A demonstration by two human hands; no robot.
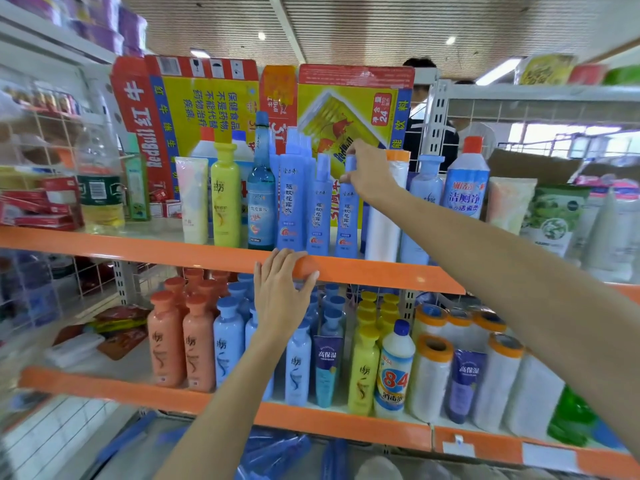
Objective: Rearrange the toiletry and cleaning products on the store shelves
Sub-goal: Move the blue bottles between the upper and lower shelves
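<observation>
My right hand (369,171) grips the cap end of a slim blue bottle (346,223) that stands on the upper shelf (173,249), rightmost of three alike blue bottles (292,202). My left hand (280,296) rests on the orange front edge of that shelf, fingers curled over it, holding no product. Left of the blue bottles stand a teal glass bottle (261,192), a yellow bottle (225,199) and a pale tube (194,202). To the right are a white roll (384,220) and a toilet cleaner bottle (465,185).
The lower shelf (311,422) holds orange bottles (180,344), blue bottles (228,344), yellow bottles (363,372), an 84 disinfectant bottle (394,372) and several white rolls (433,379). Red Bull cartons (194,98) stand behind the upper row. People stand beyond the shelving (426,109).
</observation>
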